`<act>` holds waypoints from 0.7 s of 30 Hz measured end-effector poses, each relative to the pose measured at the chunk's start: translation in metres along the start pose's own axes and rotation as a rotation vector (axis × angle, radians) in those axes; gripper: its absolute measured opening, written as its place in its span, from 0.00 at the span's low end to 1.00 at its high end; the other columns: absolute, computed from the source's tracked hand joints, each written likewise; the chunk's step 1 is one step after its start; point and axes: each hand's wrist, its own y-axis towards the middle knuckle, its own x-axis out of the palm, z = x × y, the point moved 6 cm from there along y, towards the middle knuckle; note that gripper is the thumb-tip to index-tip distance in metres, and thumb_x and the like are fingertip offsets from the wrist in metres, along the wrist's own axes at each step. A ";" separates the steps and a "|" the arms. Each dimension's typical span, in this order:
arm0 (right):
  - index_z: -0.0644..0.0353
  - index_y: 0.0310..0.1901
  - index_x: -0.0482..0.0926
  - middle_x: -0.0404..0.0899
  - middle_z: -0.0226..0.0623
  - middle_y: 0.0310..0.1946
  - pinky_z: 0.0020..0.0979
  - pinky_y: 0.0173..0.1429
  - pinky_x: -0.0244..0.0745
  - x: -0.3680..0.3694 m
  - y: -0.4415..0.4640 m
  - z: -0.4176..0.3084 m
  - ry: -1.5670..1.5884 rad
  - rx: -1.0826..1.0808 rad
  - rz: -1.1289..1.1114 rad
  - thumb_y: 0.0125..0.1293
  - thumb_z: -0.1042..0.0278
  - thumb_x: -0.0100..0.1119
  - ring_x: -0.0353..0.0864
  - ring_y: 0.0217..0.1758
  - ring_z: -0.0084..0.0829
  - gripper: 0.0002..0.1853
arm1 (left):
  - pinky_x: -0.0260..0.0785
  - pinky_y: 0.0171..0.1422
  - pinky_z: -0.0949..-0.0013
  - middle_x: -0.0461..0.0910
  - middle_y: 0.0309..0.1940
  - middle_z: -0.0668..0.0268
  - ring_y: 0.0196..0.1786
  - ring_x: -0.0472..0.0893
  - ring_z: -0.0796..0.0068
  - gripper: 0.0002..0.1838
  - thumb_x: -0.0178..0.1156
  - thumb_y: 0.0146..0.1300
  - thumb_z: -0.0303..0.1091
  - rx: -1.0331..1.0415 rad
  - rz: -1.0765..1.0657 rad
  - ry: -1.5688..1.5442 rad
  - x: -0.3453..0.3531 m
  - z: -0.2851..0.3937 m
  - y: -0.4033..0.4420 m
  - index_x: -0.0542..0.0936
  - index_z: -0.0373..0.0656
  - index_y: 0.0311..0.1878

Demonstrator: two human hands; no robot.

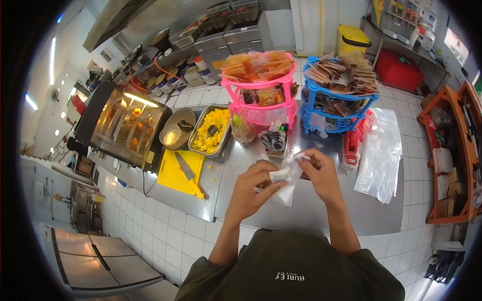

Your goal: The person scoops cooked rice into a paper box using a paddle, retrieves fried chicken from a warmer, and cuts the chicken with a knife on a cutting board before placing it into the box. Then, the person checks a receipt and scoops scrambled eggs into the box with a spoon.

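Observation:
Over the steel table (241, 198), both hands hold a small white plastic bag (287, 186). My left hand (255, 186) has its fingers closed round the bag's left side. My right hand (319, 171) pinches the bag's upper right end between thumb and fingers. The bag's lower part hangs down between the hands. What is inside it, if anything, cannot be made out. Just beyond the hands stands a small container (274, 139) of dark, wrapped items.
A pink tiered rack (261, 113) and a blue one (335, 122) hold packets. Clear plastic bags (380, 155) lie right. Left are a tray of yellow food (211, 131), a knife (185, 166) on a yellow board (170, 175), bowls and a lit display case (125, 128).

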 end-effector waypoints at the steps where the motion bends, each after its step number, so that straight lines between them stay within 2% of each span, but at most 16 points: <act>1: 0.64 0.49 0.79 0.82 0.29 0.32 0.21 0.35 0.78 0.009 -0.003 -0.004 0.023 -0.056 0.009 0.73 0.67 0.59 0.79 0.32 0.15 0.10 | 0.73 0.40 0.71 0.83 0.48 0.58 0.39 0.82 0.72 0.08 0.67 0.61 0.24 -0.012 0.150 -0.047 -0.004 -0.008 0.001 0.84 0.36 0.43; 2: 0.65 0.47 0.80 0.82 0.29 0.32 0.21 0.35 0.77 0.020 -0.006 -0.007 0.047 -0.109 0.022 0.73 0.67 0.59 0.79 0.31 0.14 0.10 | 0.72 0.40 0.72 0.80 0.52 0.57 0.40 0.80 0.73 0.07 0.67 0.61 0.23 0.018 0.175 -0.016 -0.005 -0.013 0.001 0.83 0.34 0.42; 3: 0.65 0.46 0.80 0.82 0.29 0.32 0.21 0.34 0.77 0.028 -0.006 -0.008 0.070 -0.161 0.035 0.73 0.67 0.59 0.79 0.31 0.14 0.09 | 0.73 0.41 0.72 0.80 0.52 0.57 0.41 0.81 0.72 0.07 0.67 0.61 0.22 0.026 0.182 -0.021 -0.007 -0.016 -0.002 0.83 0.34 0.42; 6: 0.65 0.47 0.80 0.82 0.28 0.31 0.21 0.33 0.77 0.024 0.012 0.017 0.009 0.039 0.141 0.72 0.67 0.60 0.79 0.29 0.15 0.10 | 0.74 0.47 0.69 0.81 0.51 0.58 0.46 0.83 0.67 0.08 0.66 0.59 0.20 0.099 0.221 -0.021 -0.018 -0.015 -0.011 0.84 0.36 0.43; 8: 0.64 0.47 0.80 0.82 0.28 0.31 0.22 0.32 0.76 0.035 0.028 0.045 0.080 0.185 0.056 0.71 0.67 0.60 0.79 0.28 0.15 0.10 | 0.75 0.54 0.67 0.85 0.49 0.59 0.50 0.85 0.63 0.11 0.65 0.57 0.18 0.224 0.275 0.010 -0.033 -0.004 -0.016 0.85 0.37 0.44; 11: 0.63 0.47 0.80 0.82 0.29 0.31 0.22 0.30 0.75 0.055 0.052 0.085 0.175 0.289 0.061 0.71 0.66 0.61 0.79 0.28 0.16 0.10 | 0.77 0.58 0.61 0.87 0.45 0.62 0.50 0.86 0.60 0.13 0.63 0.57 0.16 0.281 -0.071 -0.099 -0.030 -0.024 -0.036 0.85 0.40 0.44; 12: 0.63 0.47 0.80 0.83 0.29 0.31 0.22 0.30 0.75 0.061 0.059 0.093 0.203 0.305 0.085 0.71 0.66 0.61 0.80 0.28 0.16 0.10 | 0.78 0.59 0.59 0.88 0.43 0.64 0.48 0.87 0.61 0.13 0.62 0.57 0.16 0.293 -0.116 -0.020 -0.033 -0.028 -0.043 0.85 0.42 0.44; 15: 0.63 0.46 0.80 0.82 0.29 0.31 0.21 0.29 0.73 0.096 0.069 0.084 0.036 0.136 0.106 0.71 0.66 0.61 0.79 0.28 0.15 0.10 | 0.79 0.52 0.62 0.87 0.41 0.61 0.45 0.87 0.60 0.11 0.63 0.58 0.18 0.285 -0.142 0.006 -0.057 -0.062 -0.061 0.84 0.40 0.44; 16: 0.66 0.45 0.81 0.82 0.29 0.31 0.21 0.32 0.67 0.116 0.068 0.071 -0.083 0.065 0.151 0.72 0.68 0.59 0.74 0.30 0.14 0.10 | 0.79 0.48 0.63 0.87 0.39 0.60 0.43 0.87 0.60 0.10 0.64 0.58 0.19 0.159 -0.112 0.041 -0.074 -0.077 -0.065 0.84 0.40 0.44; 17: 0.66 0.47 0.81 0.81 0.28 0.30 0.21 0.32 0.66 0.138 0.068 0.062 -0.201 -0.030 0.129 0.73 0.69 0.58 0.72 0.30 0.13 0.10 | 0.78 0.45 0.64 0.87 0.38 0.60 0.41 0.87 0.61 0.10 0.64 0.58 0.20 0.036 -0.075 0.075 -0.091 -0.092 -0.068 0.84 0.39 0.43; 18: 0.66 0.48 0.81 0.81 0.29 0.31 0.21 0.33 0.67 0.159 0.066 0.063 -0.236 -0.002 0.069 0.73 0.69 0.57 0.71 0.31 0.13 0.09 | 0.76 0.39 0.61 0.84 0.37 0.57 0.37 0.84 0.54 0.09 0.64 0.62 0.24 0.064 0.056 0.070 -0.111 -0.101 -0.068 0.82 0.40 0.45; 19: 0.66 0.48 0.81 0.81 0.29 0.32 0.21 0.35 0.67 0.178 0.064 0.066 -0.275 0.027 0.015 0.73 0.70 0.56 0.71 0.32 0.13 0.09 | 0.76 0.40 0.61 0.84 0.36 0.58 0.37 0.84 0.54 0.08 0.63 0.63 0.24 0.033 0.172 0.065 -0.130 -0.111 -0.068 0.81 0.39 0.46; 21: 0.65 0.48 0.81 0.80 0.29 0.33 0.21 0.36 0.67 0.218 0.060 0.062 -0.266 0.028 -0.058 0.74 0.70 0.54 0.71 0.33 0.13 0.10 | 0.76 0.40 0.67 0.84 0.38 0.57 0.37 0.85 0.60 0.09 0.63 0.64 0.22 0.015 0.334 0.044 -0.159 -0.136 -0.071 0.82 0.37 0.47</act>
